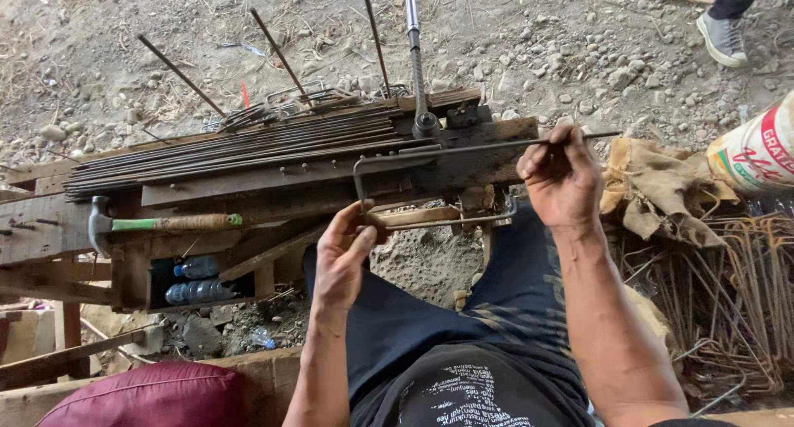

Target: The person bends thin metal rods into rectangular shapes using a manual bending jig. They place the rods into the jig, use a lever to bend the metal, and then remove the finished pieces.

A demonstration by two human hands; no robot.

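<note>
A thin steel rod (pixel 430 152), bent into a partial rectangle, lies across a dark wooden workbench (pixel 273 179). My left hand (pixel 346 257) grips its lower bent leg near the bench's front edge. My right hand (pixel 561 177) pinches the rod's long straight end at the right. A metal bending lever (pixel 416 59) stands on the bench behind the rod, pointing away from me. A bundle of straight rods (pixel 231 146) lies along the bench top.
A hammer (pixel 157 224) with a green-wrapped handle rests on the bench at left. Plastic bottles (pixel 197 282) lie under it. Bent rod frames (pixel 736 286) pile up at right beside burlap sacking (pixel 662 187). Another person's shoe (pixel 721 38) is on the gravel.
</note>
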